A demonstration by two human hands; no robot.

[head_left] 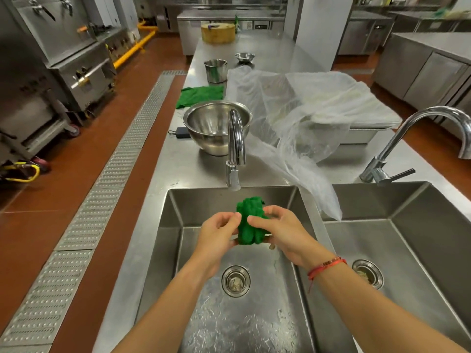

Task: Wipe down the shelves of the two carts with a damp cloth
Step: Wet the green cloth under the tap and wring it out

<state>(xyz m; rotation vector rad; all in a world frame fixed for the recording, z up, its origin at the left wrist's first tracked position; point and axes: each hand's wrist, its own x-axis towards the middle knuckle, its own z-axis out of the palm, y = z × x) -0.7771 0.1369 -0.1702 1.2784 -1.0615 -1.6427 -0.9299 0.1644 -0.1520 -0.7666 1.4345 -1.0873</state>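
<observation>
A bunched-up green cloth [248, 222] is held over the left sink basin [175, 222], just below the spout of the left faucet [235, 149]. My left hand [216, 235] grips the cloth from the left and my right hand [283, 230] grips it from the right, fingers pressed into it. No water stream shows at the spout. The basin floor is wet around the drain [235, 281]. A second green cloth [200, 96] lies flat on the counter behind a steel bowl. No cart is in view.
A large steel bowl [216, 128] stands behind the faucet, with a steel pot [215, 70] and a small bowl [244, 57] farther back. Clear plastic sheeting [300, 115] drapes over a tray toward the right basin [397, 240], which has its own faucet [413, 133]. Floor grating [107, 184] runs along the left.
</observation>
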